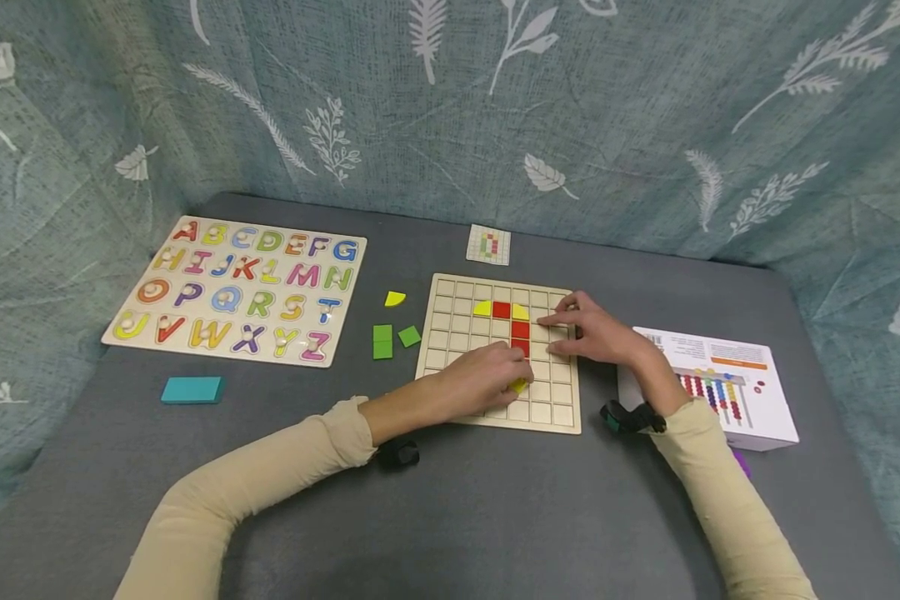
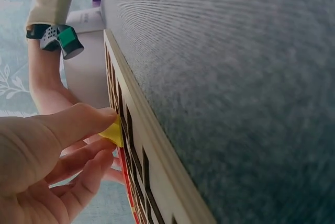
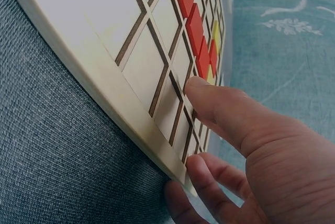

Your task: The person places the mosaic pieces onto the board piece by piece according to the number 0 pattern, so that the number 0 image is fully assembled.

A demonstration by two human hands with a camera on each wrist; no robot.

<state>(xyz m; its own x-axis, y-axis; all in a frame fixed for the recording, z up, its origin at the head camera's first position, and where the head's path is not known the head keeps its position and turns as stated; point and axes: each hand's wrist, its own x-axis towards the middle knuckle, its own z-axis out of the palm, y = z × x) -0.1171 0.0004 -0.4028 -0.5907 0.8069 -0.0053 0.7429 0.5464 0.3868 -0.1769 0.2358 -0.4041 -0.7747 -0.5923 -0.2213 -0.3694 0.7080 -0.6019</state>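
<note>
A wooden grid board [image 1: 437, 333] lies mid-table, with red square tiles [image 1: 521, 328] set in its cells. Two yellow quarter-circle tiles [image 1: 483, 308] flank the top red one. My left hand [image 1: 480, 382] pinches another yellow tile [image 2: 113, 132] between thumb and fingers, low against the board below the red column. That tile is partly covered by the fingertips. At the board's right side, my right hand [image 1: 596, 329] rests with fingers spread. Its thumb [image 3: 209, 96] touches the grid, while other fingertips are at the edge, gripping no tile.
Left of the board lie green square tiles [image 1: 382, 342] and a loose yellow quarter-circle [image 1: 395, 298]. A small pattern card [image 1: 488, 245] sits behind it. An alphabet puzzle [image 1: 243, 292] and a teal block [image 1: 192, 390] are farther left; a white box [image 1: 757, 400] stands right.
</note>
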